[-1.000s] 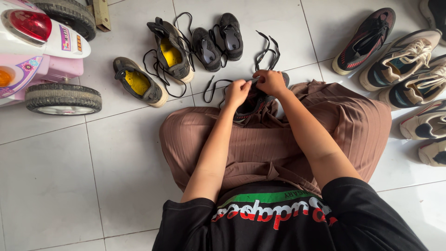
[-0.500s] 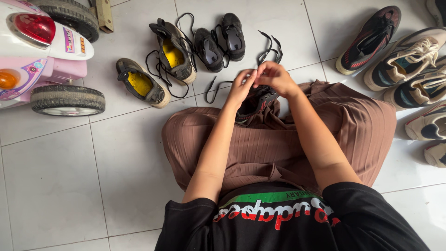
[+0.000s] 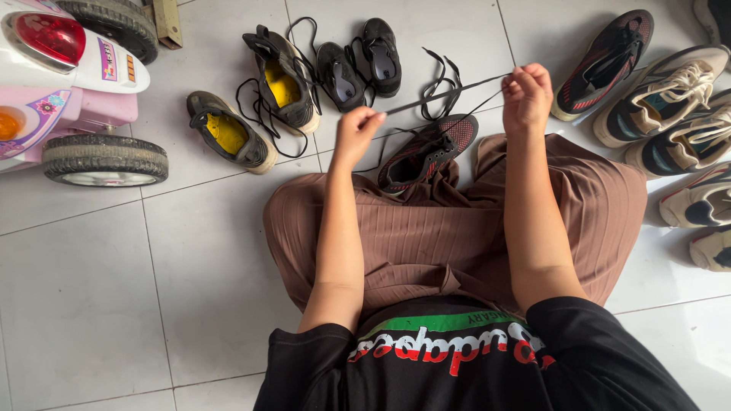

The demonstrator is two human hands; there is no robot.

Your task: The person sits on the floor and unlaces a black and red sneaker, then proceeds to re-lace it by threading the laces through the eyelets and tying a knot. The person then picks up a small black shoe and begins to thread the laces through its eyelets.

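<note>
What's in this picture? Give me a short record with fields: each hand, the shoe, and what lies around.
left hand: left hand pinches one end of the black lace
right hand: right hand grips the other end, lace stretched taut between them
shoe: dark shoe with red trim rests on the lap
floor ahead: shoes with yellow insoles, loose laces, two dark insoles
right side: row of sneakers
left side: pink toy car

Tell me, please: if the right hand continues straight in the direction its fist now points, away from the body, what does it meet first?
Probably nothing close. The right hand, closed on the black lace, points up the picture over bare white floor tile. The red-and-black shoe lies just to its right, likely missed, though depth is unclear.
</note>
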